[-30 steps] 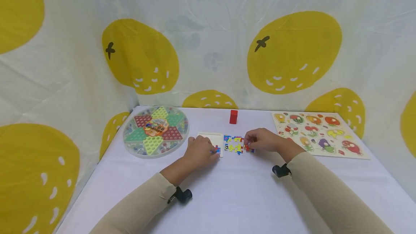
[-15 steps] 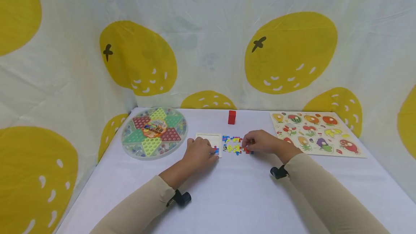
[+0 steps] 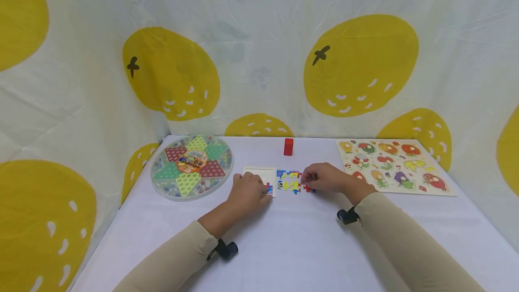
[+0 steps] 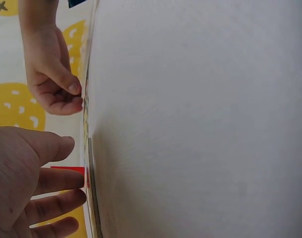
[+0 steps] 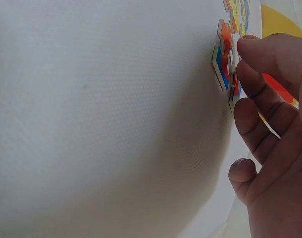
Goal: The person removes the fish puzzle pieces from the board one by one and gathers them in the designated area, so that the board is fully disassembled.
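Centre frame, a flat, pale, squarish tray (image 3: 265,175) lies, sides running up-frame, beneath the spread left hand (image 3: 247,193); rightward, the curled right hand (image 3: 327,177) adjoins knobbed red-and-blue puzzle pieces (image 5: 225,63), pinch unclear.

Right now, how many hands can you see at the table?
2: the left hand over the puzzle tray, and the right hand at the right end of the puzzle pieces.

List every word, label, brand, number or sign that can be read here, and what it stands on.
None can be read.
Orange label in the middle of the round clear plastic game board with a coloured star: lettering-like marks, too blurred to read.
Small multicoloured jigsaw pieces: no words I can make out.
Cream rectangular fruit puzzle board: likewise none.
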Demonstrator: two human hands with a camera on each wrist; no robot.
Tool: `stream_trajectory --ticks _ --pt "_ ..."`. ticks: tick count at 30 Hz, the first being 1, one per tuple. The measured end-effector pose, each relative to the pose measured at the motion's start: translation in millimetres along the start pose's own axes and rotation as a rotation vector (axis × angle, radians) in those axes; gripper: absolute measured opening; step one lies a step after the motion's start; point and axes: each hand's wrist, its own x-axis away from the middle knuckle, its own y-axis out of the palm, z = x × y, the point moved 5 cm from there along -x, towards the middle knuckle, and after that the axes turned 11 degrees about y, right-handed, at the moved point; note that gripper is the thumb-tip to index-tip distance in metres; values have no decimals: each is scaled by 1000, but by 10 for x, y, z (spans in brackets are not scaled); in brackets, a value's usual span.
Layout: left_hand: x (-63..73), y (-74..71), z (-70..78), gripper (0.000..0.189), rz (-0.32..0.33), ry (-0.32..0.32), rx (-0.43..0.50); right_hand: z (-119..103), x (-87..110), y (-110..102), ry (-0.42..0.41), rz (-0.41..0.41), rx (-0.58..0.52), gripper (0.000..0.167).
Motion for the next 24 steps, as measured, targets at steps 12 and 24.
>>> stream_trajectory --ticks 12,24 --pt "55 -30 -72 28 49 5 32 -76 -77 -10 -4 6 -15 13" --pt "260 -92 -239 23 74 -31 44 -430 -260 159 -87 -18 -18 19"
